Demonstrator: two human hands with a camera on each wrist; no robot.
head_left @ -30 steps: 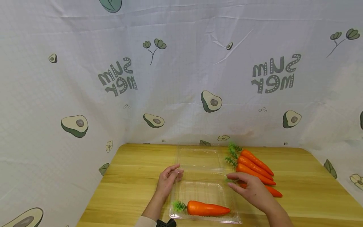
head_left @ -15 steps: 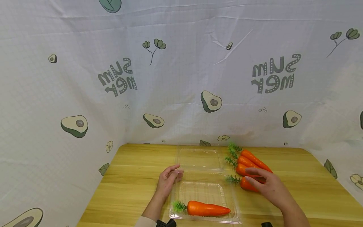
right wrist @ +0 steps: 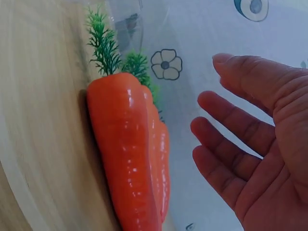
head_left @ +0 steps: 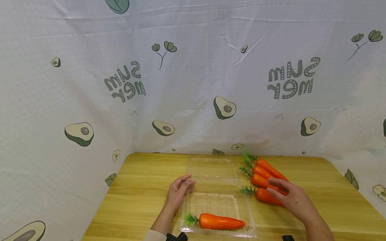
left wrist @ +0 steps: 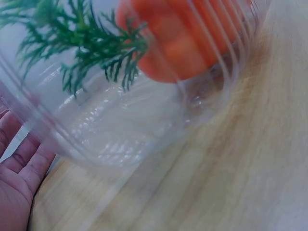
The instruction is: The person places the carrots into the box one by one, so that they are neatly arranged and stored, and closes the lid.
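A carrot (head_left: 221, 221) lies in the tray (head_left: 215, 204), nearer than the fingers. The left hand (head_left: 178, 192), fingers relaxed, is at its edge; the right hand (head_left: 292, 197), fingers parted and empty, is beside loose carrots (head_left: 259, 180). Seemingly a reach; picking one calls for closing round it.

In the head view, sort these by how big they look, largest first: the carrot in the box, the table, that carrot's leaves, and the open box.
1. Table
2. Open box
3. Carrot in the box
4. Its leaves

None look alike in size.
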